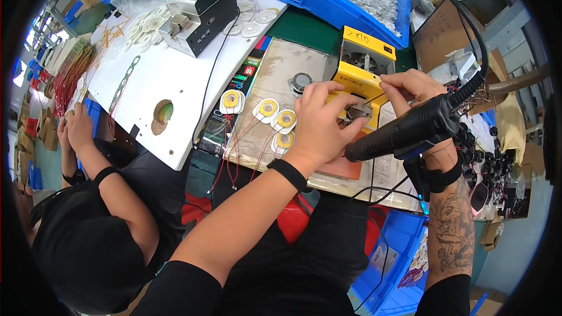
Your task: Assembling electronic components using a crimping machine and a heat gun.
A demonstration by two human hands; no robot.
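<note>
A yellow machine box [362,73] with a cut-out front stands on the worn board. My left hand [325,123] reaches to its lower front, fingers bent and thumb drawn in around a small metallic part; what exactly they grip is hidden. At the machine's right side my right hand [413,90] pinches thumb and forefinger together. A thin dark strand runs from those fingertips toward the front opening, too fine to name. A black tool handle [404,131] on a thick cable hangs before my right hand and covers part of it. Left of the machine lies a round grey speaker-like part [301,81].
Several white discs with yellow coils [268,107] and red leads lie left of my left hand. Behind stands a blue bin [342,0] of small pale parts. A white table [193,88] carries a black-and-silver device [202,23]. A co-worker [93,216] sits at left; a blue crate [392,263] stands below.
</note>
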